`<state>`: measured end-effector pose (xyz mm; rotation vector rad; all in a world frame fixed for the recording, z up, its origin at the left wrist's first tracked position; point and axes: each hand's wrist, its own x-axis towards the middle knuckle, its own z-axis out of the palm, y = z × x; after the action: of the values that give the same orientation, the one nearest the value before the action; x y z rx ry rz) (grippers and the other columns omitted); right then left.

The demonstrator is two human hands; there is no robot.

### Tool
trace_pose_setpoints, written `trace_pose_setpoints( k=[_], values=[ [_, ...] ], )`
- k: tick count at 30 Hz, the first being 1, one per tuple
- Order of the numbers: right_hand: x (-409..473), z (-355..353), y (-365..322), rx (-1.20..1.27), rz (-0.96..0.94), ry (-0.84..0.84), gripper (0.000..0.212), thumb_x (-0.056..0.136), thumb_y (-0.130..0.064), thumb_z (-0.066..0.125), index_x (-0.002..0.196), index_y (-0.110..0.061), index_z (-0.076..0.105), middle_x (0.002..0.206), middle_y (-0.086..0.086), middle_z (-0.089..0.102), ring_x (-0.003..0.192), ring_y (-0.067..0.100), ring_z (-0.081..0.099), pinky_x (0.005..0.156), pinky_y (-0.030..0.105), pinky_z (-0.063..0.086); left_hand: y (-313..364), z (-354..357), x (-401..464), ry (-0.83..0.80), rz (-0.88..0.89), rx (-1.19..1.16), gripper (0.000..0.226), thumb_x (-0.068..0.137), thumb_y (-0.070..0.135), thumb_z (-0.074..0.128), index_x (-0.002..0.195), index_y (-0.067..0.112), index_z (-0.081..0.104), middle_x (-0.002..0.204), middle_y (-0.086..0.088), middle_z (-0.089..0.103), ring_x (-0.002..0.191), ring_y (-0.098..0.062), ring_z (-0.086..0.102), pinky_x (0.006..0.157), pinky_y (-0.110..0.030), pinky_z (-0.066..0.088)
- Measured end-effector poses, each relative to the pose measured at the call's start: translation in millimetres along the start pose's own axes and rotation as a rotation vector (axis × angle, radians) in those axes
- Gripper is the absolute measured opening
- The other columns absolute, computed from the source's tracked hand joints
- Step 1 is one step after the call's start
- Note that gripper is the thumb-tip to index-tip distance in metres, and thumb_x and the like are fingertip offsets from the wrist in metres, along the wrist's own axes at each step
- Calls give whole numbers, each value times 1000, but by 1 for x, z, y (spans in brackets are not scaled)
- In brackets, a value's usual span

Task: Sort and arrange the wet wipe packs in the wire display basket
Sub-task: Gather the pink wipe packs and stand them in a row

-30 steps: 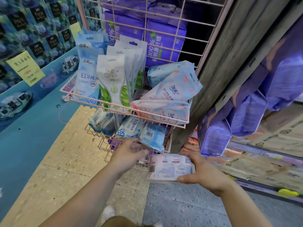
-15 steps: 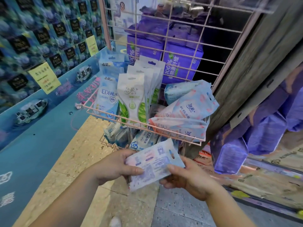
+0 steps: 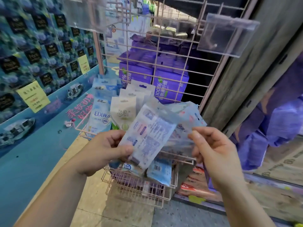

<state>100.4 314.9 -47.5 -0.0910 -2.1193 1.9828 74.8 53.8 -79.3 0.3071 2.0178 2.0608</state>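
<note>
Left hand (image 3: 105, 149) grips wet wipe pack (image 3: 147, 135) before pink wire basket (image 3: 85, 134); right hand (image 3: 214, 149), fingers loosely curled, empty, just beside pack.

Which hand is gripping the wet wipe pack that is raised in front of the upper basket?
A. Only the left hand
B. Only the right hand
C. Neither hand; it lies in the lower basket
A: the left hand pinches the wet wipe pack at its lower corner, while the right hand is open beside it.
</note>
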Motion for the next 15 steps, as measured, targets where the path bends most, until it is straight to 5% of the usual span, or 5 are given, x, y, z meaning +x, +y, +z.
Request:
trace_pose_setpoints(
  k=[2,6,11,15],
  values=[
    [9,-17,5,-189,-35,10,17,76,-27,74,91,-23,68,74,0,69,59,6,57,57,17,50,2,-4,3,97,4,-27,34,62,18,79,93,10,69,81,-4,76,67,-12,68,56,-21,53],
    [23,-21,20,-918,-85,-233,48,66,-33,84,109,-34,61,94,-11,62,78,4,56,70,14,43,7,-8,10,212,-24,-37,22,82,2,69,101,10,65,85,0,76,72,-13,70,57,-22,55],
    [36,-9,15,-749,-124,-271,18,76,-25,77,81,-34,62,78,-8,66,73,8,62,63,12,46,21,-3,27,230,1,-85,24,89,2,58,111,9,62,98,-6,75,73,-18,72,58,-27,58],
    [53,-12,-4,-527,-140,-192,23,73,-47,70,89,-33,61,77,4,72,70,24,68,68,44,57,24,-1,32,153,16,-215,26,76,12,75,101,14,67,96,-4,75,78,-20,70,60,-30,59]
  ],
)
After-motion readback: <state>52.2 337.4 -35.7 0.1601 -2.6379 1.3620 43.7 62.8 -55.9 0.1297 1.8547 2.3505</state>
